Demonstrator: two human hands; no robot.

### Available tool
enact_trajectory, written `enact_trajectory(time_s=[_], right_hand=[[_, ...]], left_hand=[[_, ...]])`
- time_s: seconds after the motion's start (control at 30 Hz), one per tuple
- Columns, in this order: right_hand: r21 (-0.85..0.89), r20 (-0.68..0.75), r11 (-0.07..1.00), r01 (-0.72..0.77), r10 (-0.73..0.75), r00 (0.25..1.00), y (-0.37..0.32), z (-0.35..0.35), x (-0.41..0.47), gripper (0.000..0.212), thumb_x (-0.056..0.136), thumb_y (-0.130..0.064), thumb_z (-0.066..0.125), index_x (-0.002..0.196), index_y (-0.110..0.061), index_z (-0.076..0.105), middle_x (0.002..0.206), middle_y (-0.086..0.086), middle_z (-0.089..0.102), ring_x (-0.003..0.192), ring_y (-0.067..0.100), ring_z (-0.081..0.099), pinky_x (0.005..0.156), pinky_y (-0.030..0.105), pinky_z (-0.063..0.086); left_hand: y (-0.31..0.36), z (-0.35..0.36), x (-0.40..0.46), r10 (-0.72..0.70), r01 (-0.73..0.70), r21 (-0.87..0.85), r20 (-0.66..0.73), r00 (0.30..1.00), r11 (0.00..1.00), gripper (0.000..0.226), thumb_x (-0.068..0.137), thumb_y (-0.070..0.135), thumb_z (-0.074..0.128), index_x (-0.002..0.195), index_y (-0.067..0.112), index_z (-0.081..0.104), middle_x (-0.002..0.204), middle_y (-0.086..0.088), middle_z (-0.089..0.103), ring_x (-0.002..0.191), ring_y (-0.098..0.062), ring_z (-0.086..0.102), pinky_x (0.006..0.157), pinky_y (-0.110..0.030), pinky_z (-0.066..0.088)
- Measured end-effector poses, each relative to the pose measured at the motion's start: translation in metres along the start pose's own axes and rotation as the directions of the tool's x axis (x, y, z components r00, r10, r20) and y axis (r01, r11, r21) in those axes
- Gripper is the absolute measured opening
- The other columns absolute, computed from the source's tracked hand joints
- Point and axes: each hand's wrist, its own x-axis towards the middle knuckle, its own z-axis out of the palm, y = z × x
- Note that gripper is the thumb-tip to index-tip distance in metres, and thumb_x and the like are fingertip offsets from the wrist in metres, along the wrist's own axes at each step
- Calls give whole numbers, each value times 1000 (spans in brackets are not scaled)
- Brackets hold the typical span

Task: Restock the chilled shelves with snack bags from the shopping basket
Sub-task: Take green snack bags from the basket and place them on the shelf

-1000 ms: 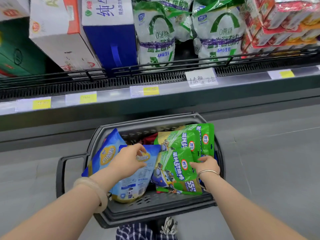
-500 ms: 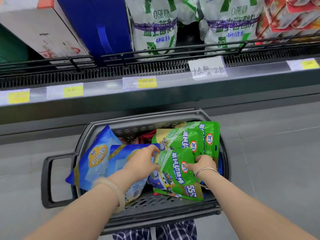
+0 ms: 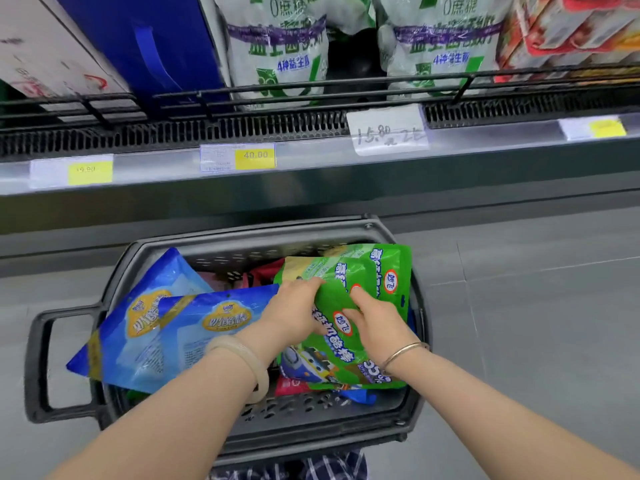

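1. Risk: the green snack bags (image 3: 349, 296) are overlapped and slick; lifting 1 by its edge could, I judge, drag a neighbour over the shopping basket (image 3: 62, 362) rim.
2. Left hand (image 3: 294, 311): fingers curled, pinching the upper green bag's edge.
3. Right hand (image 3: 379, 327): fingers fairly straight, pressing the green bag beneath it.
4. 2 blue snack bags (image 3: 162, 334): left of the left hand, untouched.
5. Chilled shelf (image 3: 311, 168): beyond both hands.

Glossy plastic green bags (image 3: 367, 275) in matt plastic basket (image 3: 346, 420).
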Motion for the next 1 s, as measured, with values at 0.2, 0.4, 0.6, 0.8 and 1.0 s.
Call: enact_trajectory(time_s=[0.2,0.4,0.6,0.8,1.0], right_hand=[[54,-181,997,58,-47,982,-12,-40,4,34,84,-31,63,62,-14,44,55,-6,40,64,21,40,63,30,29],[69,-324,970,-232,242,915,5,-49,26,20,90,-26,55,91,-7,62,95,17,67,93,35,59,79,33,43],[57,-242,912,-406,407,881,13,-26,30,27,84,-33,61,77,-7,58,90,20,64,86,34,58,71,32,45],[18,8,831,-556,556,831,11,-10,27,36,74,-23,75,59,-10,44,66,4,48,79,24,49,59,22,36],[-140,-139,940,-310,291,946,-21,-8,29,22,89,-3,46,70,-14,43,103,27,62,76,36,49,65,32,26]], left_hand=[[6,-25,0,-71,72,-73,17,997,995,33,72,43,73,75,14,58,91,-10,65,99,-25,58,76,-29,33],[-27,-26,-8,-90,20,-602,-87,992,798,15,81,4,67,95,7,66,84,0,67,70,-8,61,54,-5,49],[-50,-30,-15,-214,60,-747,-112,970,662,14,84,4,64,97,10,63,94,-9,68,75,-15,64,62,-18,56],[-68,-42,-16,-299,48,-835,-142,944,548,10,83,10,66,85,19,65,79,1,71,61,-7,68,51,-17,56],[-69,-56,-29,-244,7,-820,-163,956,572,15,82,9,67,81,23,64,77,4,70,56,-1,68,51,-14,54]])
